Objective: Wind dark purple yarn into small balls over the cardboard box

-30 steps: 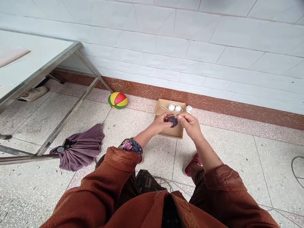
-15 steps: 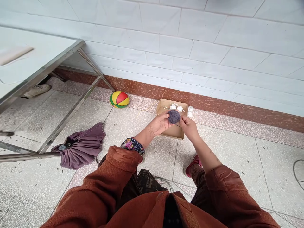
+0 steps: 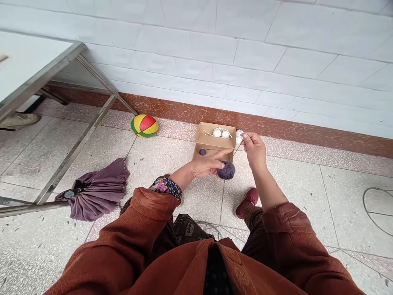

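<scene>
A dark purple-grey ball of yarn [image 3: 226, 170] is held in my left hand [image 3: 207, 164], its index finger stretched out over the top. My right hand [image 3: 255, 150], raised to the right, pinches a strand of yarn [image 3: 238, 148] that runs taut down to the ball. Beyond my hands an open cardboard box [image 3: 215, 141] lies on the floor; my left hand covers part of its near side. Two white yarn balls [image 3: 221, 133] with loose ends sit in its far part, and a small dark ball [image 3: 202, 152] in the near part.
Just right of the box is more white yarn [image 3: 239, 136], partly behind my right hand. A coloured ball [image 3: 145, 125] lies by the wall. To the left are a folded purple umbrella [image 3: 98, 188] and a metal-framed table [image 3: 39, 69]. A cable [image 3: 365, 200] loops at far right.
My right hand has moved up and away from the yarn ball, drawing out a strand. My left hand has turned and lowered with the ball. The view has shifted slightly right.
</scene>
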A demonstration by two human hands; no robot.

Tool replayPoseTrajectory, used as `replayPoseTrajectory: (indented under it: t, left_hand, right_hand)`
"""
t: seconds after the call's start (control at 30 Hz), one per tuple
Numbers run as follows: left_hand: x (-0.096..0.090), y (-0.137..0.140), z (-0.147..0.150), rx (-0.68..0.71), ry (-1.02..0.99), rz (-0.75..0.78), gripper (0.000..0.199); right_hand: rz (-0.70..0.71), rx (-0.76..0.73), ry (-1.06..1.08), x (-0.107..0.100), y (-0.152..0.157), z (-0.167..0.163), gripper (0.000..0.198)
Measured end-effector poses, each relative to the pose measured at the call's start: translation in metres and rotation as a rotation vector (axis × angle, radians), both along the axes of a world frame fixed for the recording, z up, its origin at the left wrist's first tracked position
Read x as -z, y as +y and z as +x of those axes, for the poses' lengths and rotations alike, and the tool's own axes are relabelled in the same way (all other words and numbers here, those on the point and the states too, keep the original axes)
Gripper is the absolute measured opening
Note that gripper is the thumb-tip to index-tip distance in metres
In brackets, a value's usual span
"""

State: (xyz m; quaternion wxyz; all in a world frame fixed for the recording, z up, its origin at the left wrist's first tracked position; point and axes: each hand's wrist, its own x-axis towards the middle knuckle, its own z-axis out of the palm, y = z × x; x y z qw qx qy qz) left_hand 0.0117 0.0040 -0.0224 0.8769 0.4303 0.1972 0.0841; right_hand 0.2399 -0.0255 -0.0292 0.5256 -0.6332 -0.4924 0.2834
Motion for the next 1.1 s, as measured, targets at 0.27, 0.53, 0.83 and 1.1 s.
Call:
replayPoseTrajectory:
  t: [0.27, 0.53, 0.83, 1.1]
  left_hand:
    - [-0.005, 0.001, -0.001, -0.003, -0.055, 0.058, 0.094]
    - [0.0, 0.02, 0.001, -0.388, -0.139, 0.021, 0.039]
    - [0.009, 0.033, 0.005, -0.679, 0.089, 0.086, 0.034]
    - [0.014, 0.017, 0.011, -0.339, 0.18, 0.363, 0.077]
  right_hand:
    - [-0.1, 0.02, -0.131, 0.009, -0.003, -0.015, 0.025]
    - [-0.218, -0.177, -0.366, 0.025, -0.014, -0.042, 0.019]
    - [-0.044, -0.529, -0.17, -0.007, -0.03, -0.052, 0.025]
    - [0.0, -0.271, 0.063, -0.024, -0.027, -0.029, 0.029]
